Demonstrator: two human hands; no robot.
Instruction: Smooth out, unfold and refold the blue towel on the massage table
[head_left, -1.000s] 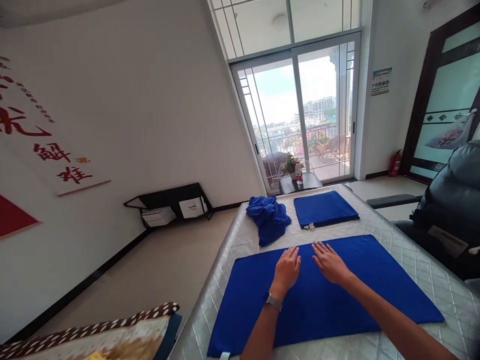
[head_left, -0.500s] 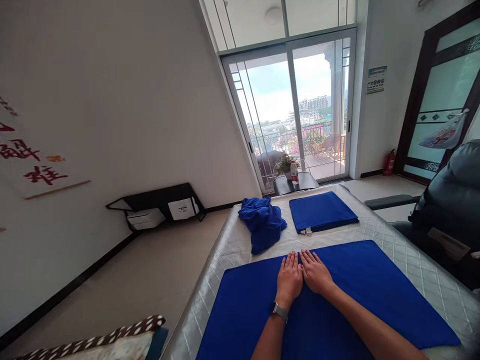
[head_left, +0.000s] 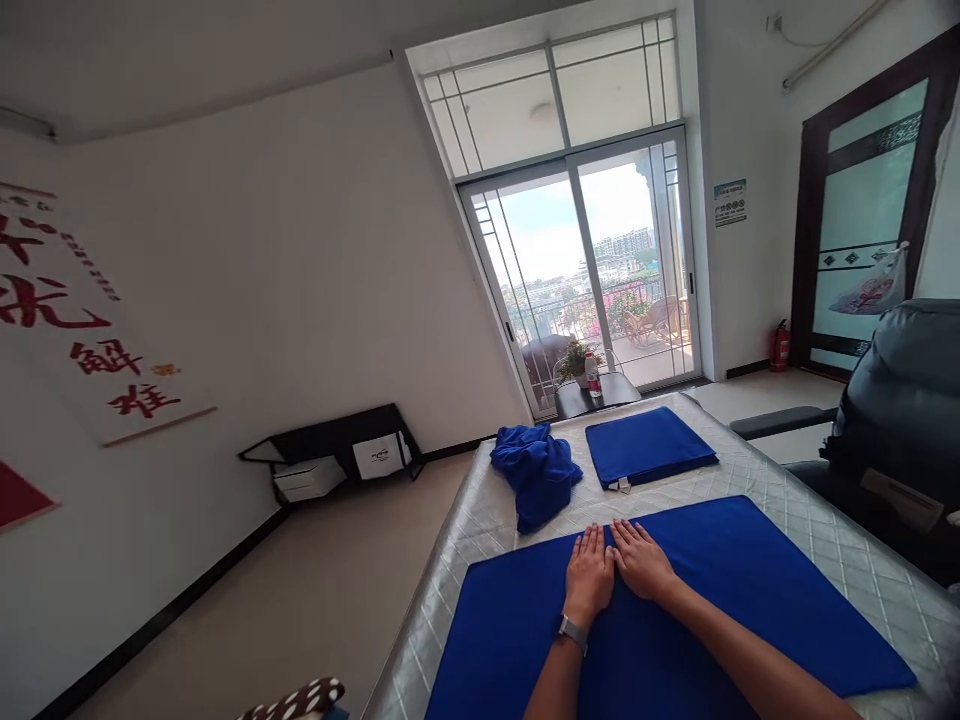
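A large blue cloth lies spread flat on the silvery quilted mattress, its near part running out of view. Both of my hands rest on it near its far edge, side by side. My left hand, with a watch on the wrist, lies palm down with the fingers stretched out. Close beside it my right hand is also flat on the cloth, fingers straight. Beyond them sit a crumpled blue cloth on the left and a neatly folded blue cloth with a white tag on the right.
Past the mattress stands a small dark table with a plant and a bottle. A black leather armchair is on the right. A black rack holding white boxes lies along the left wall, before glass sliding doors.
The camera view has tilted upward, so everything sits lower in the picture. My hands stay flat at about the same place on the cloth.
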